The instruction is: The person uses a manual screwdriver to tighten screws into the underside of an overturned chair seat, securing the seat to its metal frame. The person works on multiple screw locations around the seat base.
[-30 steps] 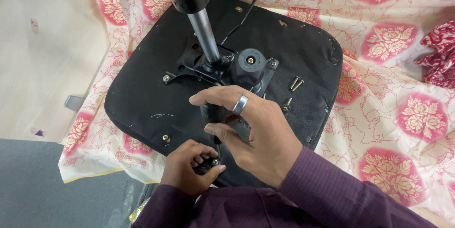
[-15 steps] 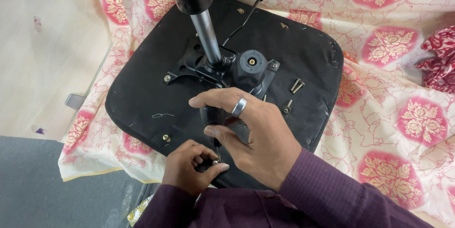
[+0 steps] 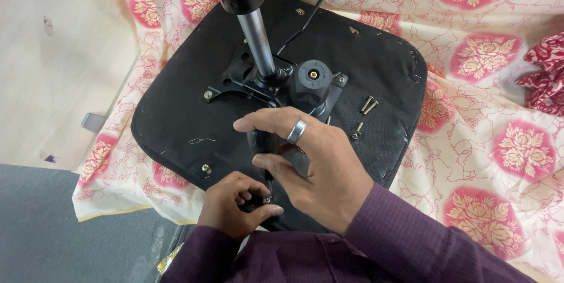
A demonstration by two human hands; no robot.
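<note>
A black chair seat (image 3: 176,124) lies upside down on a floral cloth. Its metal mechanism plate (image 3: 232,83), a shiny gas lift column (image 3: 257,39) and a round black knob (image 3: 311,80) rise from its middle. My left hand (image 3: 235,206) is at the seat's near edge, with its fingertips pinched on a small silver bolt (image 3: 266,199). My right hand (image 3: 320,165), which wears a ring, curls over a black part (image 3: 271,145) just above the left hand. What lies under my right palm is hidden.
Loose bolts (image 3: 369,105) and another bolt (image 3: 356,132) lie on the seat to the right of the knob. A black cable (image 3: 299,21) runs off the far edge. The pink-flowered cloth (image 3: 487,101) spreads right; pale floor (image 3: 53,71) lies left.
Both hands stay at the seat's near edge. My left fingers have shifted slightly on the bolt, and the view has drifted a little.
</note>
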